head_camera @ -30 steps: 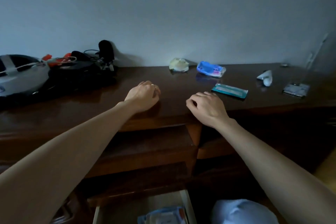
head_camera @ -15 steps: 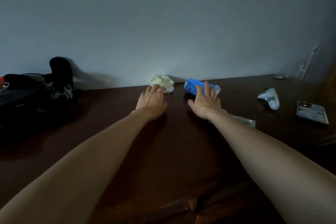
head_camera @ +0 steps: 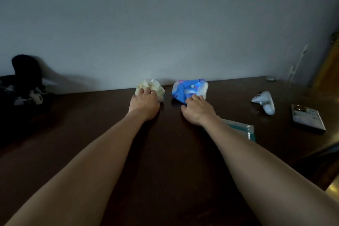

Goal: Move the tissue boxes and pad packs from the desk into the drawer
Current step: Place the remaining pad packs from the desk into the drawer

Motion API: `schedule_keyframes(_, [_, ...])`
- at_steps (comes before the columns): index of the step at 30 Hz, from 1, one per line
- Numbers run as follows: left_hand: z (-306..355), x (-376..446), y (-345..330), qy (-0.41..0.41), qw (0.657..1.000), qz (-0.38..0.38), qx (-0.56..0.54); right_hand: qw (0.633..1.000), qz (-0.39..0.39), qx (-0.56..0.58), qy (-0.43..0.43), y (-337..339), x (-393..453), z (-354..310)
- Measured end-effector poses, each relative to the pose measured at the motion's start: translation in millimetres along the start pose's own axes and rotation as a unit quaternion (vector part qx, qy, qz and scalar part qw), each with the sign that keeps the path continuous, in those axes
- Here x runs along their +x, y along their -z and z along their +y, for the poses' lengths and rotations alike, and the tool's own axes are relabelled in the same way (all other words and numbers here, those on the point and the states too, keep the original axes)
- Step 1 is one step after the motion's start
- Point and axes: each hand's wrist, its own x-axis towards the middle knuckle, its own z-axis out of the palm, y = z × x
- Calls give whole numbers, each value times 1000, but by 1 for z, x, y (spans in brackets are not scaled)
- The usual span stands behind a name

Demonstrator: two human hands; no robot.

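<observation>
Blue pad pack [head_camera: 189, 89] being clutched by right hand [head_camera: 197, 109], yellow pack [head_camera: 153, 87] by left hand [head_camera: 145, 103] on tabletop [head_camera: 165, 152]; crinkly wrappers possibly slipping.

A: Non-task items, right side of bench [head_camera: 165, 152]?
B: White curved controller-like object [head_camera: 264, 101], lying flat. Just right of it, a flat dark-edged rectangular item [head_camera: 307, 118]; label unreadable.
A: Left side?
B: Heap of dark gear [head_camera: 23, 86] against the grey wall [head_camera: 165, 24]; individual parts too dim to identify.
A: Far right corner?
B: Small pale object [head_camera: 271, 78], unresolved. Thin white cable [head_camera: 297, 64] runs up the wall.
</observation>
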Motion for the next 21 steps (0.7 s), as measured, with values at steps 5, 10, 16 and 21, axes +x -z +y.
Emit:
schedule_keyframes(5, [-5, -60, 32, -42, 998, 1, 44, 999, -41, -11, 34, 36, -48, -25])
schedule_keyframes(10, [-34, -143, 58, -12, 998, 69, 4, 997, -6, 15, 75, 45, -112, -46])
schedule_keyframes(16, [-54, -238, 92, 70, 990, 89, -86, 985, 17, 41, 169, 54, -184, -66])
schedule_keyframes(21, [-52, -301, 111, 98, 984, 109, -105, 934, 257, 40, 245, 55, -232, -93])
